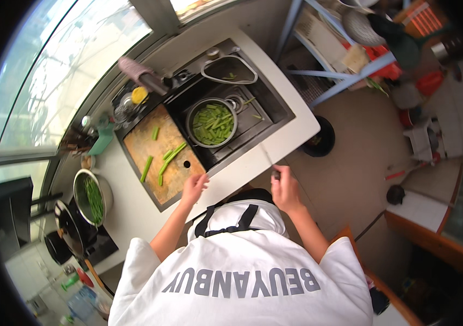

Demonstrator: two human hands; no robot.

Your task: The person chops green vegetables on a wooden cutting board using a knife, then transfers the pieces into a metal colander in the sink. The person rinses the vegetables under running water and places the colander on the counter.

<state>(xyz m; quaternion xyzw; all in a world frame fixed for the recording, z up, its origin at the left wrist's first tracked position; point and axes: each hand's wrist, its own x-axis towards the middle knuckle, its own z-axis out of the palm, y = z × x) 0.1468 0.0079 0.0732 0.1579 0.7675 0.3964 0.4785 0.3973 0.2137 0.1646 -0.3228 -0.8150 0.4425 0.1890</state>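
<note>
My right hand (284,187) grips a knife (276,174) by its dark handle, the blade pointing up beside the counter's front edge. My left hand (195,187), fingers loosely apart and holding nothing, is at the lower right corner of a worn wooden board (143,139), which has several green stalk pieces (147,168) on it. Right of the board, a round pot (190,114) full of cut green pieces (212,124) sits in the dark sink (258,130). An oval strainer (230,76) with a few green bits rests at the sink's back.
A steel bowl of long greens (92,198) and a black cooktop (98,244) are on the left counter (125,209). A yellow lid (139,95) is behind the board. A blue metal rack (334,84) and a black bin (318,138) stand at the right. Windows line the upper left.
</note>
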